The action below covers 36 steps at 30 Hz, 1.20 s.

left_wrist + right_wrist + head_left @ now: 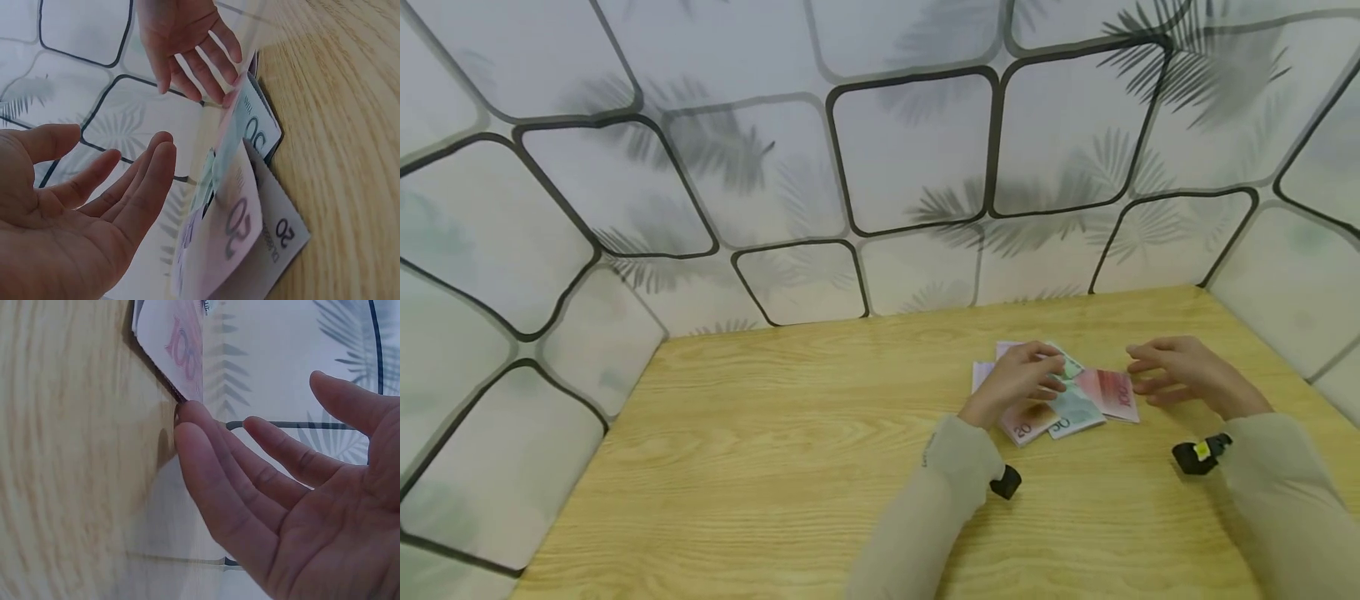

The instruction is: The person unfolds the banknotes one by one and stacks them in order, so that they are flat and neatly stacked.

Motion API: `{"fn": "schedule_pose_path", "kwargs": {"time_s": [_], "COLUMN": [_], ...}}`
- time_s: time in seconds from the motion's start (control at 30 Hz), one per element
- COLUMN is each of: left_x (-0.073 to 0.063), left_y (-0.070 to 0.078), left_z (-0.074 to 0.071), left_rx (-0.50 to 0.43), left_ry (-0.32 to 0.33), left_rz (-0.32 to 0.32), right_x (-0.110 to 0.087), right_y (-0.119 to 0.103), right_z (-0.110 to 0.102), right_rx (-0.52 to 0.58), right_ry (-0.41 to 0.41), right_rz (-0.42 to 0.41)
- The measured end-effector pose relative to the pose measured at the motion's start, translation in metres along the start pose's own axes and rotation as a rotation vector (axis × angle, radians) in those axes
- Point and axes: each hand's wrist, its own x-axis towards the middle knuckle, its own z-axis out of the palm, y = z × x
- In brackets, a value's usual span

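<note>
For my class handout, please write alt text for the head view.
A person's left hand partly hides overlapping banknotes on a wood-grain table; the right hand is beside the red 100 note. A leaf-patterned wall stands behind.

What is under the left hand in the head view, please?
Under the left hand, banknotes lie on the table. The 20 and 50 show partly; purple notes stick out beyond. The hand covers their middle; how they overlap there cannot be seen.
</note>
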Motion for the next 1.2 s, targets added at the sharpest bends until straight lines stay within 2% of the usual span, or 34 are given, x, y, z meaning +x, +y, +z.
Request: {"fn": "schedule_pose_path", "kwargs": {"time_s": [0.43,0.53,0.77,0.97,1.2], "left_x": [0.012,0.015,0.019,0.026,0.029], "left_y": [-0.005,-0.005,-0.006,-0.01,-0.015], "left_z": [0.011,0.015,0.023,0.027,0.029], "left_rx": [-0.085,-0.054,0.087,0.106,0.093], "left_ry": [0.031,0.034,0.062,0.023,0.013], "left_rz": [-0.036,-0.054,-0.103,-0.063,-0.071], "right_x": [0.002,0.002,0.003,0.005,0.006], "right_y": [-0.003,-0.003,-0.002,-0.002,-0.002], "right_z": [0.0,0.0,0.002,0.002,0.003], "right_rx": [0.035,0.041,0.024,0.015,0.023], "right_ry": [0.01,0.006,0.004,0.012,0.009], "right_rz": [0.015,0.016,0.022,0.017,0.015]}}
